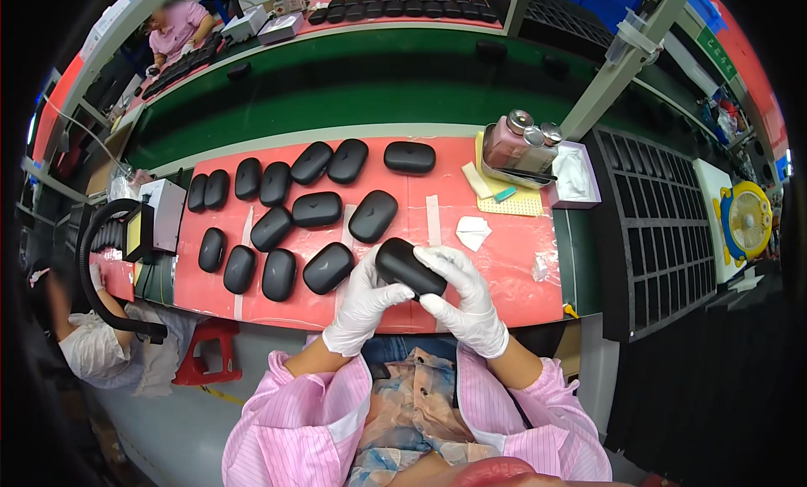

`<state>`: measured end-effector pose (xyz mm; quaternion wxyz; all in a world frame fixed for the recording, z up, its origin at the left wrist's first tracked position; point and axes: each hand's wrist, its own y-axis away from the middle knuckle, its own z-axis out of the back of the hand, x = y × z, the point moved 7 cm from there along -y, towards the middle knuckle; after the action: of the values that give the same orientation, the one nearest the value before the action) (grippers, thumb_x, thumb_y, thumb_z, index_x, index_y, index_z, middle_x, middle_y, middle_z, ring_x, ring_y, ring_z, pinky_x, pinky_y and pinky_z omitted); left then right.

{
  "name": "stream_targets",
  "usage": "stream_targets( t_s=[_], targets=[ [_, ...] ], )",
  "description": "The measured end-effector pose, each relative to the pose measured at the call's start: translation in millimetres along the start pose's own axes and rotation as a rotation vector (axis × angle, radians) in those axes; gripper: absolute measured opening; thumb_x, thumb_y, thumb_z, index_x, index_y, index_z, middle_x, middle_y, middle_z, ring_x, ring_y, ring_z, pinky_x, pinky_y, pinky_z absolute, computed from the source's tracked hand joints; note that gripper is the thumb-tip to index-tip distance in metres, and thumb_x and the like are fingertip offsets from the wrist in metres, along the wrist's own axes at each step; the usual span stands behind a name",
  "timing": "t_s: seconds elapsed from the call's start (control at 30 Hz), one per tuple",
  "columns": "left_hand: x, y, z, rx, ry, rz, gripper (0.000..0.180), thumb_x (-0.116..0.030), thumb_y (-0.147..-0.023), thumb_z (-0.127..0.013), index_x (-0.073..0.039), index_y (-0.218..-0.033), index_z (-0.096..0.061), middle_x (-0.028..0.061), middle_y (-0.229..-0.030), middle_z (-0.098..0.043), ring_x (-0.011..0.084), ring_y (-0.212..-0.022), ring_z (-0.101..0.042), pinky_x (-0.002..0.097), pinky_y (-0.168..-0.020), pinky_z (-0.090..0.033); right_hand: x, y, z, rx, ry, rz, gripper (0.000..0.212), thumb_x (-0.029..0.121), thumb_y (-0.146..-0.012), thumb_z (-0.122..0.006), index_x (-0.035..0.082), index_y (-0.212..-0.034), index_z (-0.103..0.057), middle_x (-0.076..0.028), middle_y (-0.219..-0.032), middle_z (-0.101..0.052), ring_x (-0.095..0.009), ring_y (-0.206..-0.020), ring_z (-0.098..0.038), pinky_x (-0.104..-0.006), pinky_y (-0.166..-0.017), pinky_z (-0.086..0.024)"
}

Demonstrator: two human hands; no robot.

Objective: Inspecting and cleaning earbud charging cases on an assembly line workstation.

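Between my gloved hands, over the near edge of the pink mat [504, 277], is a black rounded case [410, 267], tilted down to the right. My left hand [363, 306] grips its left side, thumb along the near face. My right hand [467, 300] wraps its right end, index finger on top. Several similar cases lie loosely on the mat to the left; the closest to my hands are one case [329, 268] just left and another case [372, 216] just beyond. Farther off, a single case [409, 157] lies near the mat's far edge.
At the mat's far right stand metal-topped bottles [513, 142] in a tray, with a yellow sponge [525, 203] and white wipes [472, 232] nearby. A black compartment tray [664, 235] and yellow fan [746, 222] are at right. A black gooseneck lamp [88, 260] rises left; a green conveyor [336, 100] runs beyond.
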<state>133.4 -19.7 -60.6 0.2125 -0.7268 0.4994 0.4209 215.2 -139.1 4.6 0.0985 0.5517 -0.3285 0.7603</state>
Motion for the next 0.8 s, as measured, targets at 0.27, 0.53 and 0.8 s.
stream_targets(
  t_s=[0.27, 0.53, 0.8],
  targets=[
    [2, -7, -5, 0.081, 0.000, -0.037, 0.046, -0.014, -0.076, -0.081, -0.001, -0.112, -0.056, 0.0026, -0.101, -0.067, 0.0114, -0.095, -0.062, 0.0269, -0.087, -0.050, -33, 13, 38, -0.453, -0.110, -0.124, 0.057, 0.031, -0.092, -0.061, -0.005, -0.134, -0.047, -0.014, -0.130, -0.055, -0.022, -0.123, -0.050, -0.0383, -0.108, -0.037],
    [-1, -8, -17, 0.031, -0.017, 0.059, 0.055, -0.015, -0.075, -0.083, -0.001, -0.119, -0.052, 0.0045, -0.108, -0.063, 0.0119, -0.100, -0.060, 0.0274, -0.091, -0.048, 11, -3, 17, -0.078, 0.347, 0.055, 0.035, 0.009, -0.069, -0.080, 0.005, -0.101, -0.066, -0.012, -0.104, -0.064, -0.027, -0.100, -0.062, -0.0354, -0.088, -0.049],
    [24, -5, -24, 0.115, -0.030, 0.149, 0.065, -0.005, -0.069, -0.087, -0.004, -0.121, -0.048, 0.0059, -0.116, -0.060, 0.0144, -0.109, -0.060, 0.0317, -0.096, -0.050, -19, 25, 59, -0.315, -0.030, -0.161, 0.004, -0.003, -0.086, -0.063, 0.000, -0.087, -0.061, -0.007, -0.097, -0.061, -0.015, -0.087, -0.057, -0.0268, -0.078, -0.046]
  ],
)
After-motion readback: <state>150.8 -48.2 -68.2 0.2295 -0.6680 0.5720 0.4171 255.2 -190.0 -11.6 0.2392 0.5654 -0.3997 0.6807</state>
